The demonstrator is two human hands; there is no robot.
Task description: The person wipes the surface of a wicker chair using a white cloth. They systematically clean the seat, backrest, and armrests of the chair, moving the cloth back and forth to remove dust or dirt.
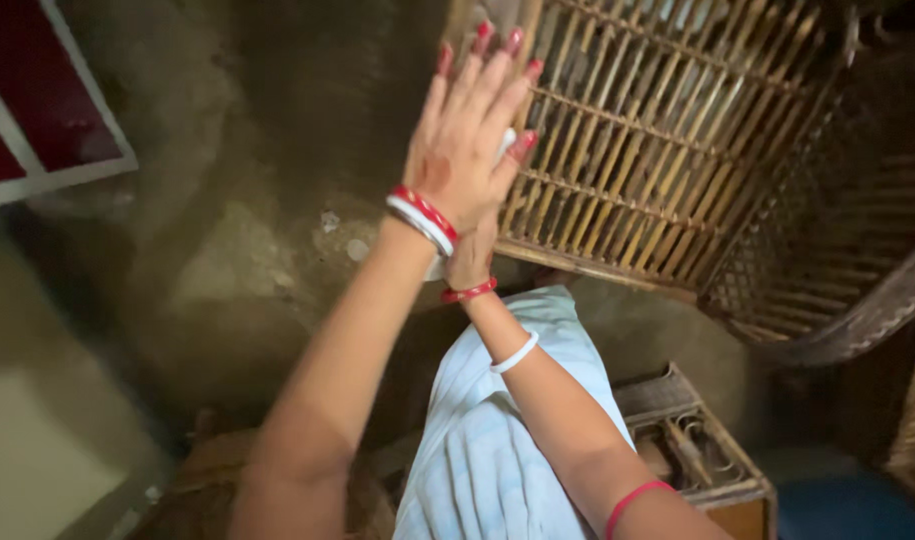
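Note:
My left hand (464,135) is raised with its fingers straight and its palm pressed flat against my right hand (474,255), which is mostly hidden behind it. A small white piece (508,141) peeks out between the two palms; its kind cannot be told. Red and white bangles (423,219) circle my left wrist, and a red bangle (468,292) and a white one (514,354) sit on my right forearm. Both hands are held up in front of a cane chair (667,150).
The woven cane chair fills the upper right. A pale blue cloth (487,440) lies below my arms. A small wooden box (692,450) with tools stands at the lower right. A red panel with a white frame (37,110) is at the upper left, on a rough grey floor (227,200).

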